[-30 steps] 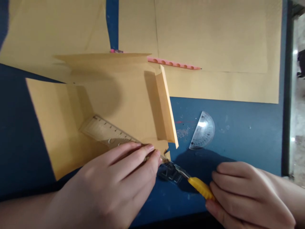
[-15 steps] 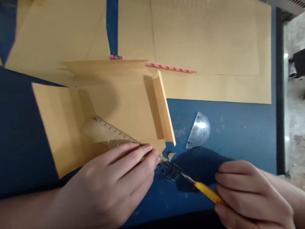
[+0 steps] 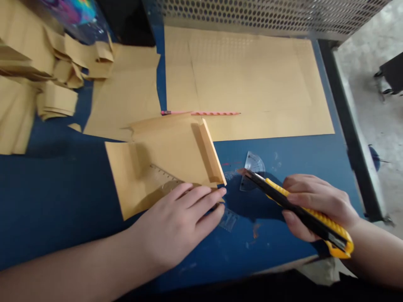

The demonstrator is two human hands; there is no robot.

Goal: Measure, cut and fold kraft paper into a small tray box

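Observation:
My left hand (image 3: 185,224) lies flat with its fingers stretched out across a clear plastic ruler (image 3: 162,173), pressing it against a folded sheet of brown kraft paper (image 3: 166,147). The ruler runs at a slant under the fingers, and its far end shows past them on the blue table. A narrow flap stands up along the sheet's right edge. In my right hand (image 3: 324,199) is a yellow and black utility knife (image 3: 302,216), held up to the right of the paper. Its blade end overlaps a clear protractor (image 3: 256,162) in view.
A pink pencil (image 3: 217,113) lies behind the folded sheet, partly hidden by its raised edge. Larger kraft sheets (image 3: 252,79) cover the table's back. Folded paper pieces (image 3: 61,98) are piled at the left. A perforated metal panel (image 3: 267,16) stands behind.
My right hand has drawn the knife away from the ruler's end and raised it, turning it into fuller view. My left fingers have spread flatter. The view has shifted, showing more of the table.

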